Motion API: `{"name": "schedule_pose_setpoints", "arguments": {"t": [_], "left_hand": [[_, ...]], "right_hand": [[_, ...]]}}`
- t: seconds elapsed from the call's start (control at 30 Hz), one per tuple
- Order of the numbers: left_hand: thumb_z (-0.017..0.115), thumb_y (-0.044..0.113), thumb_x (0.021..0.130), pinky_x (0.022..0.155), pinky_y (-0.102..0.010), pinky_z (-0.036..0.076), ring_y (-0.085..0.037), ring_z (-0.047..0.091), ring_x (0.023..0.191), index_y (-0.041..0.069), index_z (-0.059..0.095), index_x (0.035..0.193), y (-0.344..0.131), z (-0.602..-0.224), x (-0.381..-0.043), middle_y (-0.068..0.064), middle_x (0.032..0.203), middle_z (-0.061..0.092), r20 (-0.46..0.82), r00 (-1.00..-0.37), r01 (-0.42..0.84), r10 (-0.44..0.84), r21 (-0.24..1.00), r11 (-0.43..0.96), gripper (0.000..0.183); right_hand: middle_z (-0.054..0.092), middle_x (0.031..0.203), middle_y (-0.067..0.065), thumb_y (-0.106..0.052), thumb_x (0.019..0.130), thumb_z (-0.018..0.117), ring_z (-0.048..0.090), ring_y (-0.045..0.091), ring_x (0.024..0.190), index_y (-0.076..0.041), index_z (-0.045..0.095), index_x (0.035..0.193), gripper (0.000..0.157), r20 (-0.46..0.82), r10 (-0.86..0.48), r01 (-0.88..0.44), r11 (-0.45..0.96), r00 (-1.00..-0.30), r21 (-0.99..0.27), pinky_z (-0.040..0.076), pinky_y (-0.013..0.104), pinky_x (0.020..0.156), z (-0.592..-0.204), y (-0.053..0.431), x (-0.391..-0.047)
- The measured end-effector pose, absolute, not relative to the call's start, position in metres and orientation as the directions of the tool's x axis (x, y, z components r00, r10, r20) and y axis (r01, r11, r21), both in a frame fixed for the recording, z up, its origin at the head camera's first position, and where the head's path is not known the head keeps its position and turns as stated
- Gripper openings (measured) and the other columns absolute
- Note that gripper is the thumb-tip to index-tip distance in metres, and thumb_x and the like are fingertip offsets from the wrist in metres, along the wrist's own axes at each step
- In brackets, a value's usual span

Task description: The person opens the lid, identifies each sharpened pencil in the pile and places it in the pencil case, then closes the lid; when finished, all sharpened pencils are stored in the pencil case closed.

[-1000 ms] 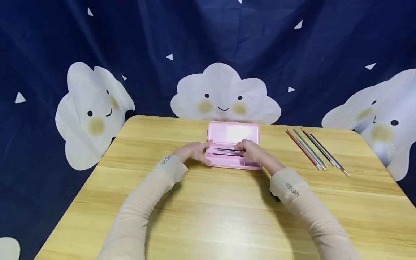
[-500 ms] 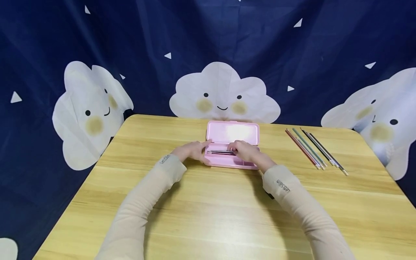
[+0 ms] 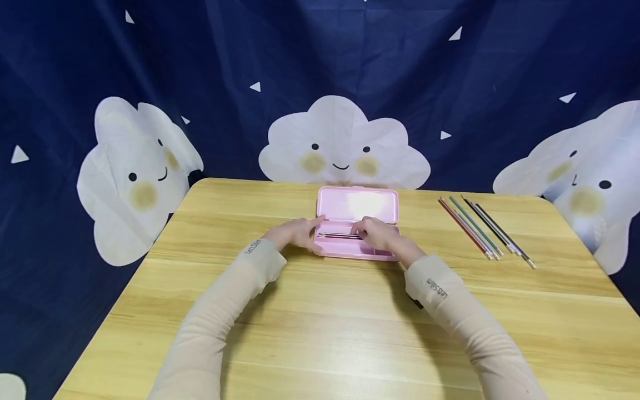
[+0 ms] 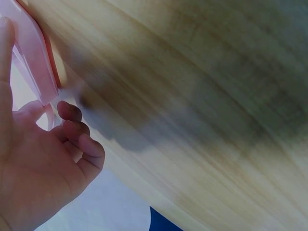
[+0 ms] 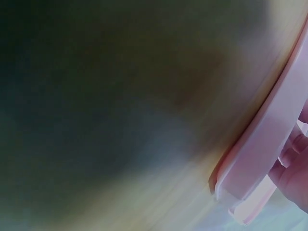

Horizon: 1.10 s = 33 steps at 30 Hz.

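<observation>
A pink pencil case (image 3: 347,249) lies on the table with its lid (image 3: 345,203) raised at the back. My left hand (image 3: 298,232) holds the case's left end, thumb at the near side and a finger by the hinge. In the left wrist view its other fingers (image 4: 90,147) curl loosely beside the case. My right hand (image 3: 376,232) reaches into the case and pinches several dark pencils (image 3: 337,235) near their right ends. These lie along the rear compartment, pointing left. In the right wrist view the case wall (image 5: 262,139) partly hides the right fingers (image 5: 288,156).
Several coloured and dark pencils (image 3: 470,226) lie slanted on the wooden table (image 3: 320,328), right of the case. A dark blue curtain (image 3: 225,66) with white clouds hangs behind the table.
My right hand has moved left and down into the case. The pencils, slanted at first, now lie level in the rear compartment. My left hand stays at the case's left end.
</observation>
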State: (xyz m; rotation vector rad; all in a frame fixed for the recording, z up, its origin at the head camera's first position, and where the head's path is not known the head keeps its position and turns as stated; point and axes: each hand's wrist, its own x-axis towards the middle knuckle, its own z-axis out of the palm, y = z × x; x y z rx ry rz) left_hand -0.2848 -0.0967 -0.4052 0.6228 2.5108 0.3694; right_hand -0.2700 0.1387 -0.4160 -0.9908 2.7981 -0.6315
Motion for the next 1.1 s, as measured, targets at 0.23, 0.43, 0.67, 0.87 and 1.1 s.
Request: {"name": "schedule_pose_setpoints", "arguments": {"t": [0.23, 0.43, 0.67, 0.87, 1.1], "left_hand": [[0.070, 0.054, 0.071, 0.106, -0.039, 0.027, -0.029, 0.033, 0.130, 0.021, 0.006, 0.148, -0.098, -0.403, -0.283, -0.021, 0.143, 0.031, -0.434, -0.763, 0.342, 0.480, 0.359, 0.868, 0.105], [0.070, 0.054, 0.071, 0.106, -0.038, 0.028, -0.028, 0.035, 0.129, 0.022, 0.006, 0.148, -0.098, -0.401, -0.282, -0.020, 0.143, 0.033, -0.433, -0.764, 0.348, 0.479, 0.348, 0.870, 0.105], [0.070, 0.055, 0.071, 0.106, -0.039, 0.028, -0.029, 0.033, 0.130, 0.025, 0.006, 0.148, -0.096, -0.399, -0.281, -0.022, 0.143, 0.032, -0.448, -0.764, 0.330, 0.464, 0.346, 0.878, 0.104], [0.070, 0.054, 0.070, 0.105, -0.039, 0.029, -0.029, 0.035, 0.129, 0.024, 0.006, 0.148, -0.095, -0.399, -0.282, -0.022, 0.142, 0.033, -0.430, -0.771, 0.340, 0.470, 0.346, 0.875, 0.105], [0.071, 0.055, 0.070, 0.106, -0.041, 0.027, -0.030, 0.032, 0.130, 0.026, 0.006, 0.148, -0.096, -0.400, -0.282, -0.023, 0.143, 0.030, -0.451, -0.766, 0.321, 0.458, 0.349, 0.880, 0.105]], "right_hand": [[0.063, 0.083, 0.012, 0.008, 0.081, 0.056, 0.057, 0.025, 0.081, 0.003, 0.067, 0.093, 0.017, 0.114, -0.593, -0.566, 0.669, -0.797, -0.481, 0.047, 0.038, 0.077, -0.414, 0.145, -0.268], [0.058, 0.076, 0.012, 0.009, 0.080, 0.058, 0.052, 0.022, 0.074, 0.007, 0.065, 0.093, 0.014, 0.167, -0.551, -0.543, 0.643, -0.818, -0.539, 0.045, 0.036, 0.070, -0.407, 0.158, -0.268], [0.057, 0.077, 0.012, 0.009, 0.082, 0.055, 0.049, 0.024, 0.075, 0.009, 0.062, 0.097, 0.017, 0.158, -0.507, -0.495, 0.647, -0.847, -0.580, 0.042, 0.037, 0.072, -0.399, 0.184, -0.267], [0.057, 0.078, 0.012, 0.009, 0.083, 0.054, 0.049, 0.023, 0.076, 0.009, 0.061, 0.099, 0.017, 0.146, -0.466, -0.455, 0.668, -0.873, -0.588, 0.041, 0.038, 0.073, -0.396, 0.206, -0.265], [0.057, 0.080, 0.013, 0.007, 0.084, 0.056, 0.049, 0.023, 0.077, 0.010, 0.061, 0.099, 0.016, 0.120, -0.442, -0.420, 0.684, -0.889, -0.596, 0.042, 0.038, 0.072, -0.401, 0.230, -0.257]]}}
